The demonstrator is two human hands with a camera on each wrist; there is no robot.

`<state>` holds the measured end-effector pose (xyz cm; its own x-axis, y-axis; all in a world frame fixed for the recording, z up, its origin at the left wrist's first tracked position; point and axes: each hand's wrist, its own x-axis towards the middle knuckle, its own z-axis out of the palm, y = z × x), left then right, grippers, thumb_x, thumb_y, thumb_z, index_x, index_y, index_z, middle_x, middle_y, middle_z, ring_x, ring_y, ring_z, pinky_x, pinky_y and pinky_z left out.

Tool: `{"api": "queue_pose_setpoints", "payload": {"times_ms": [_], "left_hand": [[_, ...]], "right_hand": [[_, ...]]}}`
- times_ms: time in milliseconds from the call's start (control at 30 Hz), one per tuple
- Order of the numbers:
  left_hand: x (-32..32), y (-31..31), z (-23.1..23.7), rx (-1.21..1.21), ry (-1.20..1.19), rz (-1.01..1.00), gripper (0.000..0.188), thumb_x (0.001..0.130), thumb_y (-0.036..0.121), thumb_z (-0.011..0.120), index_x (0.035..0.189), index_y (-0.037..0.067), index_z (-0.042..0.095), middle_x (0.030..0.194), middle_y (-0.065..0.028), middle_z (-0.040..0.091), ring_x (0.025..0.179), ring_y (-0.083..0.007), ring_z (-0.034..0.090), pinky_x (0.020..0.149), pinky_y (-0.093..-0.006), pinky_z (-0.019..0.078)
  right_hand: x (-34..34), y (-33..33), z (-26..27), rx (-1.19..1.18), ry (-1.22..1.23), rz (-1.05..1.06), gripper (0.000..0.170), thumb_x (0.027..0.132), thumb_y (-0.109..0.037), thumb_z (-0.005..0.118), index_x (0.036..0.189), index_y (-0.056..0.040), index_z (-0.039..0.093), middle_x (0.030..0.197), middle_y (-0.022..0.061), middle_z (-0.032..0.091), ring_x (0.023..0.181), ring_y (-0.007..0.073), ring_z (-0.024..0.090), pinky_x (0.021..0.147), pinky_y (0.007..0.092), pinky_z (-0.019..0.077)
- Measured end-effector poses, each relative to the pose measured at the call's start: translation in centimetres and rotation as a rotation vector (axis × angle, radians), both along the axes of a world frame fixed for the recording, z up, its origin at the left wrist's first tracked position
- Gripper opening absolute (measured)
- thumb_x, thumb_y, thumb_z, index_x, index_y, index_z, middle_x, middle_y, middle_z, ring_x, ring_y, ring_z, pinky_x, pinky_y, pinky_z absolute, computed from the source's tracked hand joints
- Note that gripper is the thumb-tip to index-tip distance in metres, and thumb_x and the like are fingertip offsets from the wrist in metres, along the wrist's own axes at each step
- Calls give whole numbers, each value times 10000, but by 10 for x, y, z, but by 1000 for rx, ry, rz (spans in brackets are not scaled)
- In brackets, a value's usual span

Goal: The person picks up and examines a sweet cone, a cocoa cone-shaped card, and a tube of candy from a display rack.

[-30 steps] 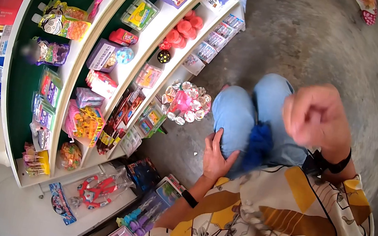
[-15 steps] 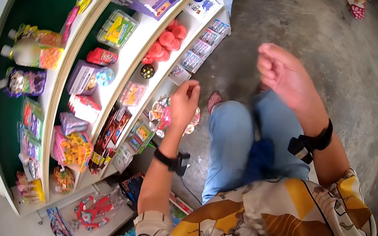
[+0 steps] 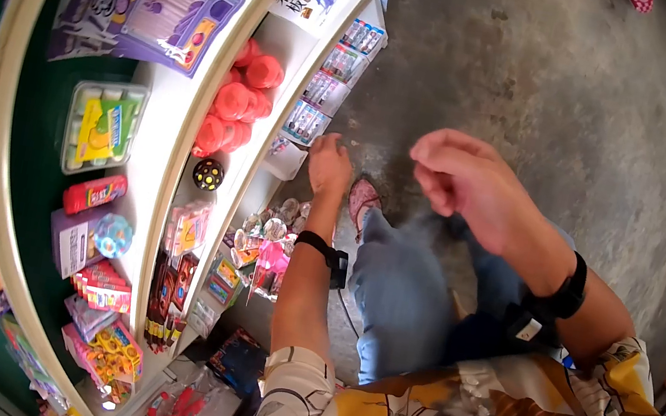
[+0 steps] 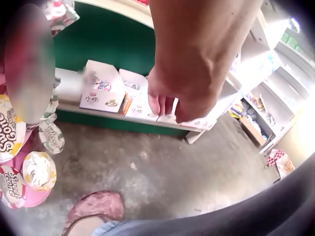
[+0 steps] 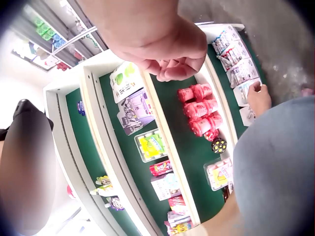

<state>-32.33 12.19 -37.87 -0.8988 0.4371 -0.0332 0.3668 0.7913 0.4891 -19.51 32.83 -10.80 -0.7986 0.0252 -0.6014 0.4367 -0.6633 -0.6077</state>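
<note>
My left hand [image 3: 329,168] reaches down to the lowest shelf, its fingers right at the small open boxes of packets [image 3: 307,123]. In the left wrist view its bent fingers overlap the white printed boxes [image 4: 102,88], and nothing shows in its grasp. The right wrist view also has this left hand [image 5: 259,100] at the edge of a white box [image 5: 245,91]. My right hand [image 3: 471,185] hovers over the knees, fingers loosely curled around nothing. Seen from its own wrist, the right hand [image 5: 170,51] overlaps the shelves.
Curved white shelves with green backs stand on the left. They carry red tubs [image 3: 237,99], a purple packet [image 3: 168,9] and a clear case [image 3: 104,127]. A bunch of wrapped lollipops [image 3: 271,237] is beside my left forearm. A shoe [image 3: 362,200] rests on the concrete floor.
My left hand has gone from the knee, up past the lollipops, to the boxes on the lowest shelf. The right hand has shifted and stays raised. The head view has moved closer to the shelves.
</note>
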Motion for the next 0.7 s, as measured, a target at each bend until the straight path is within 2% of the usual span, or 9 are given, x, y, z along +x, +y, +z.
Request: {"api": "queue_pose_setpoints", "payload": {"times_ms": [33,133,233,333,533,633,700], "left_hand": [[-5,-6,-7,-16,104,25,287,815,127,615,1086,45,568,1087,-151,575,1059,-344,535,903,-418,441],[-18,-22,-20,-118,205,126,345,833,179,623,1135,35,541,1120,-132,576,1110,-356,493,938,-450,414],[-20,-32,-31,-246,278,70,436,829,272,650,1192,63,531,1179,-116,577,1133,-328,478,936,-512,381],[-28,-30,-31,-380,256,35,489,832,392,633,1186,67,544,1205,-92,576,1130,-301,458,920,-514,358],[-39,-12,-18,-583,168,125,487,848,501,573,1057,66,639,1119,-104,610,1091,-311,457,867,-508,353],[-45,-9,-28,-516,234,155,459,849,506,571,973,76,676,1081,-114,621,1137,-328,439,905,-540,341],[-61,-12,-32,-488,187,120,448,840,481,594,1018,75,662,1110,-126,605,1167,-329,437,928,-555,328]], "right_hand": [[-2,0,-1,-4,-10,-8,90,876,-160,577,887,-70,579,687,4,514,571,76,443,482,223,337],[-3,-2,-3,-87,-28,15,83,885,-155,579,862,-75,584,681,5,518,554,79,445,476,220,335],[0,-6,-3,-46,-74,64,120,897,-192,587,864,-76,589,693,0,559,555,78,485,490,212,348],[2,-9,0,14,-73,63,116,900,-186,588,866,-75,585,693,-4,557,555,78,482,494,212,350],[4,-11,-1,59,-79,4,105,903,-177,588,869,-77,586,693,-4,550,566,75,482,500,213,360],[3,-13,-2,85,-73,-14,105,905,-175,587,864,-78,587,686,-3,543,563,72,478,499,213,359],[2,-16,-3,81,-76,-6,109,904,-177,591,862,-76,588,683,-4,540,563,71,478,498,213,359]]}}
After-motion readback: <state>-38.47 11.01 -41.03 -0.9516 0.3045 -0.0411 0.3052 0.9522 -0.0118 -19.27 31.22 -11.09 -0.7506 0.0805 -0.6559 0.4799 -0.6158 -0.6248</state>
